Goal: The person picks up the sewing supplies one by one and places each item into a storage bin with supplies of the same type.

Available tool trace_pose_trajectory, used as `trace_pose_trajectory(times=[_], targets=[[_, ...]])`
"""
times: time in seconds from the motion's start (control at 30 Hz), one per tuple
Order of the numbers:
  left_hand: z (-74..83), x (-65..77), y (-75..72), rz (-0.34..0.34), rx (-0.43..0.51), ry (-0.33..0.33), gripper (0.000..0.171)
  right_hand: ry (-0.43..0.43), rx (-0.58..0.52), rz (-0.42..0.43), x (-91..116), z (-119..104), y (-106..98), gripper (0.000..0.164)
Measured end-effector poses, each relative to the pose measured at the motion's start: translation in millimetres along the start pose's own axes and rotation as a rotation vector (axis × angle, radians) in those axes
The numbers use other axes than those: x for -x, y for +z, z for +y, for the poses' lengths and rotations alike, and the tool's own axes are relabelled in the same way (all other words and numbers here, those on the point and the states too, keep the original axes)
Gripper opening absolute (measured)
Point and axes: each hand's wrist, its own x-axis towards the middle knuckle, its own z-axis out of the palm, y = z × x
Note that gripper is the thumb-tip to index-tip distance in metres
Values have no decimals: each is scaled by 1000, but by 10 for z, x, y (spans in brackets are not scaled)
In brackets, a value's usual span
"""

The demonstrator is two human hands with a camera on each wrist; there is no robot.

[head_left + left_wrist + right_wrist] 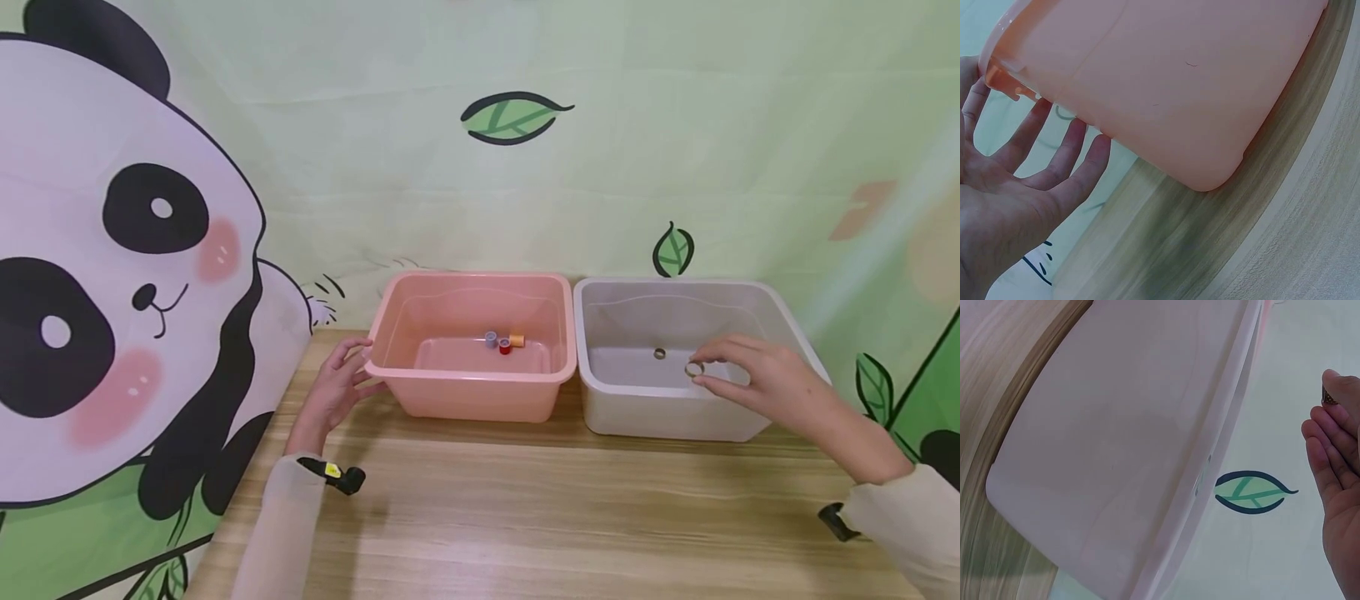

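My right hand (780, 383) pinches a small brass-coloured thimble ring (694, 368) between thumb and forefinger, above the front rim of the grey basin (667, 417). The ring's dotted band (1328, 397) shows in the right wrist view. A similar ring (659, 353) lies on that basin's floor. At the left end of the pink basin (472, 396), my left hand (339, 387) touches the rim and side with spread fingers (1069, 150). Inside the pink basin lie three small spools: a blue one (491, 339), a red one (505, 346) and an orange one (517, 341).
Both basins stand side by side at the back of a wooden table (525, 508). Behind them hangs a pale green cloth (360, 167) printed with leaves and a large panda (112, 275). Each wrist wears a small black camera.
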Motion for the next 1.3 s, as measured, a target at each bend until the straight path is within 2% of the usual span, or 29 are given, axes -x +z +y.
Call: trace_pose_trajectory(times=[0.33, 0.8, 1.0, 1.3], targets=[[-4, -14, -10, 4, -21, -8, 22, 20, -15, -23, -30, 33, -33, 40], [7, -22, -14, -4, -17, -5, 21, 41, -3, -49, -92, 88, -41, 34], [16, -23, -14, -9, -13, -2, 18, 48, -11, -37, -109, 99, -59, 37], [5, -8, -9, 15, -10, -6, 23, 38, 22, -14, -135, 161, -60, 38]])
